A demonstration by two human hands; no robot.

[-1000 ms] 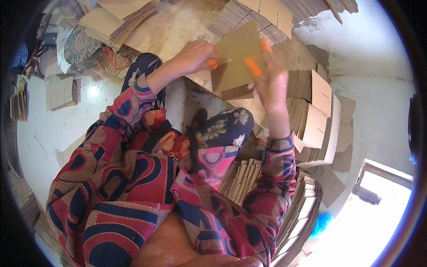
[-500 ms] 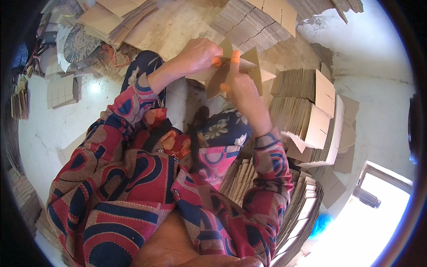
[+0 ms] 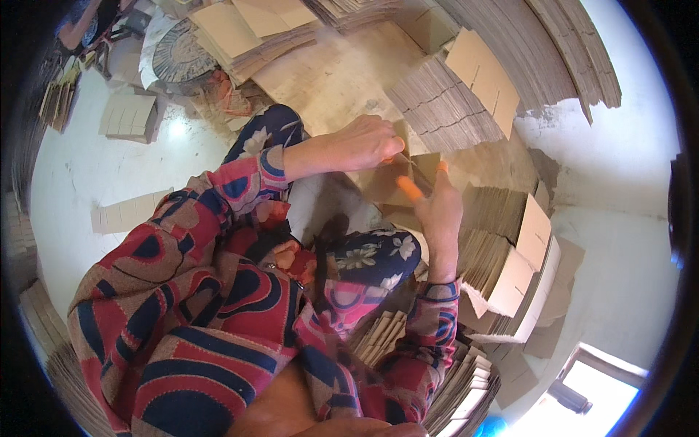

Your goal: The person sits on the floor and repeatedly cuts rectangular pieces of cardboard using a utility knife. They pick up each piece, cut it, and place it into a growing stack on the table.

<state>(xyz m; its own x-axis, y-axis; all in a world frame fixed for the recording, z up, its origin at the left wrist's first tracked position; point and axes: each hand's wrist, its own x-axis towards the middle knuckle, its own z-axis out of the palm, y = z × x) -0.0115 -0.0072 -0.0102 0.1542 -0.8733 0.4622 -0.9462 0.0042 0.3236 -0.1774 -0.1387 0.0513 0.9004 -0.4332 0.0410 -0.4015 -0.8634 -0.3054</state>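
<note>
A small cardboard divider [image 3: 427,166] of crossed tan strips is up in front of my knees, between my two hands. My left hand [image 3: 364,143] is closed, its orange-covered fingertips pinching the near left part of the divider. From the right, my right hand [image 3: 441,217] grips the divider's other side. Its thumb and forefinger, both in orange covers, lie on either side of a panel; its other fingers are mostly hidden. Part of the divider is blurred, and its lower edges are hard to make out.
Slotted cardboard sheets stand in a stack [image 3: 444,109] beyond my hands. More bundles [image 3: 502,251] are piled at my right, with a row of strips [image 3: 466,393] beside my right arm. Flat sheets [image 3: 255,29] lie far left, near a round ribbed object [image 3: 183,54].
The view has shifted, so the surroundings sit differently. Both hands have moved nearer to me with the divider. My right thumb and forefinger have changed their place on it.
</note>
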